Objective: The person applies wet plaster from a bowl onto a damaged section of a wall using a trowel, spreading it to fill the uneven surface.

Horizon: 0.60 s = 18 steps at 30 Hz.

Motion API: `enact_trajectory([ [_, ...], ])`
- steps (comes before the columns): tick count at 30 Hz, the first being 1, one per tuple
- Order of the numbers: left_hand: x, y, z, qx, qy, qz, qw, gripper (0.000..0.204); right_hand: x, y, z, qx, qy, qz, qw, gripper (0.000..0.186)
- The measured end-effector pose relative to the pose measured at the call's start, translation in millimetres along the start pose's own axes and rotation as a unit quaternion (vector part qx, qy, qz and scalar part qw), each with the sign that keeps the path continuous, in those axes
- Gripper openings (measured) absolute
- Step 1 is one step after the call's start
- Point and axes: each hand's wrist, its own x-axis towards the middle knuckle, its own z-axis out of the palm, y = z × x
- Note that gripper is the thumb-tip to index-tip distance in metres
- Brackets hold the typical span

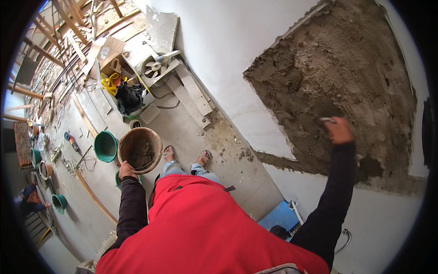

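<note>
My left hand (pixel 127 170) grips the rim of a brown bowl (pixel 158 157), held tilted at my left side. Grey-brown mortar (pixel 145 157) lies inside it. At the wall on the right, my right hand (pixel 341 131) is closed around a trowel (pixel 327 119); only its pale end shows plainly, and its blade is hard to tell from the mortar behind. The hand is in front of a large rough patch of brown mortar (pixel 365 59), bordered by white wall surface (pixel 219 59). Darker, wetter-looking spots lie around and below the hand.
Green tubs (pixel 105 146) stand left of the bowl. A fan (pixel 156 68), boards (pixel 189 93) and a box with a black bag (pixel 129 98) line the wall's foot. A power tool (pixel 71 142) lies on the floor. Another person (pixel 29 201) is at far left; a blue object (pixel 279 216) is beside me.
</note>
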Motion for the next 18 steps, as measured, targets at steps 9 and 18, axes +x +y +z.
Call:
enact_trajectory([
  [9, -66, 11, 46, 0.035, -0.108, 0.083, 0.990, 0.025, 13, 28, 68, -0.022, -0.035, -0.133, 0.990, 0.028],
  [18, -109, 21, 53, 0.059, -0.110, 0.090, 0.988, 0.026, 125, -5, 206, -0.188, -0.013, -0.041, 0.981, 0.035],
])
